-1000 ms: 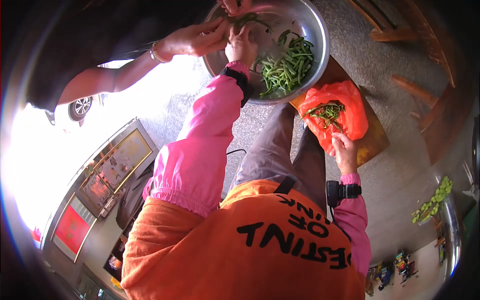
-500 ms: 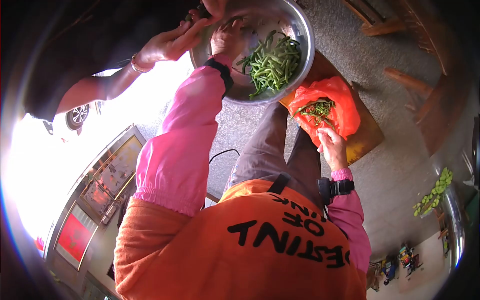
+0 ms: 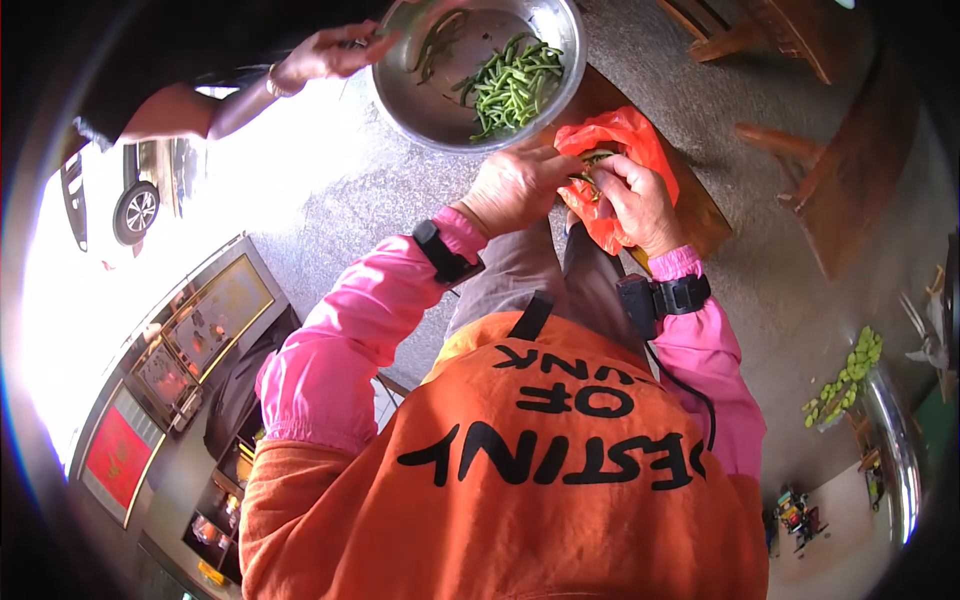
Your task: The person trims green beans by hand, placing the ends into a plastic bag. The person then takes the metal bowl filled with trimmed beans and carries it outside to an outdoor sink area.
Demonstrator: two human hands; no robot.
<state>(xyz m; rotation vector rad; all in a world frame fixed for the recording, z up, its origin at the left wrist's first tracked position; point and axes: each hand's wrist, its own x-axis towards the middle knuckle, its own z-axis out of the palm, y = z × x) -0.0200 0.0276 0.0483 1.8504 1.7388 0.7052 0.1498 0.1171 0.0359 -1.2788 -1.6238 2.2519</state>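
Observation:
My left hand [image 3: 515,188] is closed in a pinch at the left side of a red plastic bag [image 3: 652,150]. A green bean [image 3: 583,178], mostly covered by the fingers, runs from it towards my right hand [image 3: 637,205]. The right fingers are also pinched, over the bag's mouth, and meet the bean's other end. Bean scraps in the bag are largely hidden behind the hands. Above them stands a wide metal bowl [image 3: 420,128] with a heap of cut green beans [image 3: 515,88] on its right side. Some longer beans [image 3: 437,45] lie along its left wall.
Another person's hand [image 3: 335,52], with a bracelet, reaches in by the bowl's left rim and is blurred. The bag rests on a wooden stool [image 3: 705,220]. Wooden furniture [image 3: 845,170] stands at the right. Green produce [image 3: 850,375] lies farther down on the right.
My left hand has left the bowl and come down to the bag, closed on a bean. My right hand has moved up over the bag's mouth. The other person's hand has shifted left.

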